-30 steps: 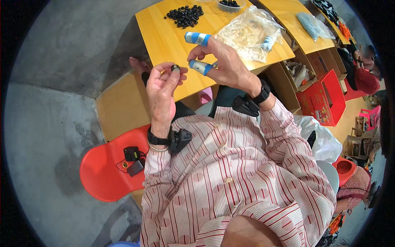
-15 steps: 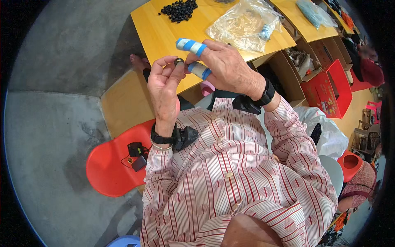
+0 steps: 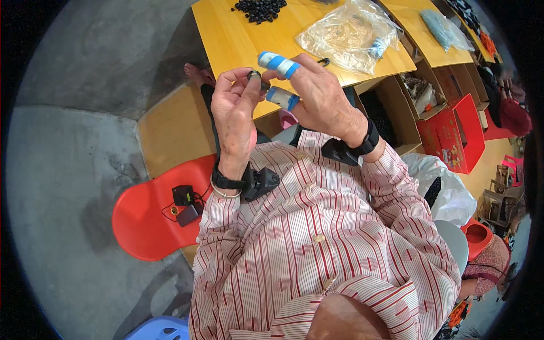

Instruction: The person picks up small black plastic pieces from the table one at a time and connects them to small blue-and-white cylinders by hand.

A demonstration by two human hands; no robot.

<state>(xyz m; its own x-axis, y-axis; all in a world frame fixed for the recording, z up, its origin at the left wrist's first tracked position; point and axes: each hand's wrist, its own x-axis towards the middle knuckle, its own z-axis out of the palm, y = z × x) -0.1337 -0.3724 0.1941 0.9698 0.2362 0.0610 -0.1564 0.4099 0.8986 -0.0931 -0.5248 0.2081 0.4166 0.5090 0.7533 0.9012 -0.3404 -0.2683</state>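
My left hand (image 3: 235,110) is raised over the table's near edge, pinching a small dark round piece (image 3: 254,73) with a shiny rim between thumb and finger. Close beside it on the right is my right hand (image 3: 320,96), its thumb and forefinger wrapped in blue and white tape. The right fingertips meet near a dark bit just below the round piece; what exactly they grip is partly hidden. Behind the right knuckles a small black clip-like piece (image 3: 323,61) shows against the table. A pile of small black pieces (image 3: 259,9) lies at the far left of the tabletop.
The yellow table (image 3: 226,39) also bears a clear plastic bag (image 3: 345,37). Open cardboard boxes (image 3: 405,122) and a red box (image 3: 453,136) stand to the right. A red stool (image 3: 141,221) holding small black devices is at my left. Another person's foot (image 3: 195,72) shows beyond the table.
The table and its contents sit slightly further right and higher in view. Both hands remain together at the small round piece, which shows its rim more plainly; the black clip-like piece is more visible.
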